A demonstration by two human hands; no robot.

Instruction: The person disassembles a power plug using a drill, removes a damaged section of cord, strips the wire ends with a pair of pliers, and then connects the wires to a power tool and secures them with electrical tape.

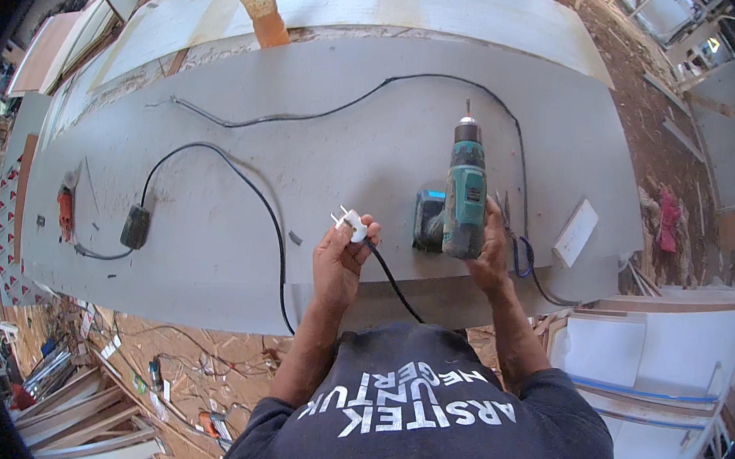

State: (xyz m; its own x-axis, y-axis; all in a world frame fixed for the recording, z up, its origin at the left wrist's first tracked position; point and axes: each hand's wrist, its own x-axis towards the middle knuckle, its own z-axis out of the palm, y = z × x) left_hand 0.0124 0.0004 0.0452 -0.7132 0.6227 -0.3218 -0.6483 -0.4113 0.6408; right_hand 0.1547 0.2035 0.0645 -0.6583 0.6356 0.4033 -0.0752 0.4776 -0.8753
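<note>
My left hand (339, 262) is closed around a white two-pin plug (351, 225), its pins pointing away to the upper left. From the plug a black cord (395, 283) runs down toward the table's near edge. My right hand (493, 250) is wrapped around the rear of a teal and black cordless drill (466, 195), whose bit points away from me. The drill's black battery (429, 220) shows on its left side; my fingers are partly hidden behind the body. Just right of that hand lie scissors with blue handles (524, 257).
A long black cable (307, 117) with frayed ends crosses the grey tabletop (374, 159). At left lie a black corded box (135, 227) and a red-orange tool (66, 211). A bottle of orange liquid (265, 9) stands at the back. A white offcut (576, 233) lies right.
</note>
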